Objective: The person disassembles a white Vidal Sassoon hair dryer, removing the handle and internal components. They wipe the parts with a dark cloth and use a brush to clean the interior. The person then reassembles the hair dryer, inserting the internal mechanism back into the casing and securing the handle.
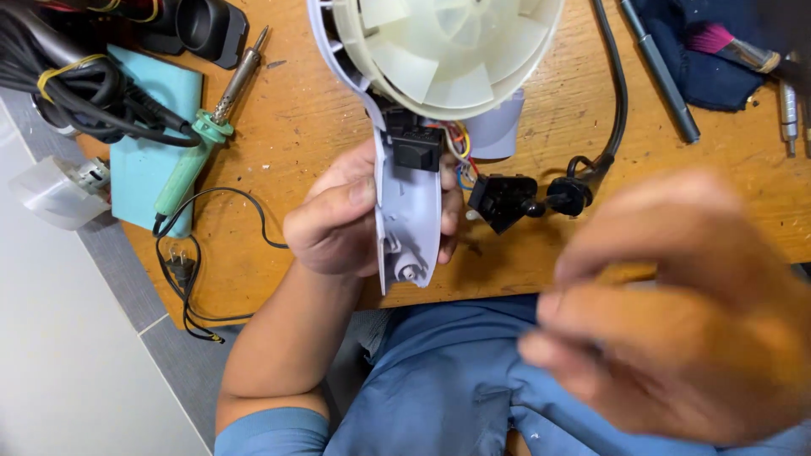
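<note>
Left hand (338,221): forearm rises from the lower left, elbow bent; the hand is wrapped around the handle of the fan shell (408,211), thumb along its near edge, fingers (450,196) curled behind and showing past the far edge. Grip is closed on the shell.
Right hand (676,321): raised close to the camera at lower right, blurred; fingers loosely bent, thumb towards the fingertips. Cannot tell whether it holds anything.
Fan shell: pale grey, held upright over the desk (304,127) edge, a black switch (414,148) set in it, coloured wires (460,143) beside the switch.
Impeller (443,46): cream, round, at the top of the shell.
Cord end (541,198): black plug-like parts and cable lying on the desk just right of the shell.
Soldering iron (207,139): green handle, on the desk at left, partly on a teal pad (144,169).
Brush (731,46): pink bristles, on dark cloth at upper right.
</note>
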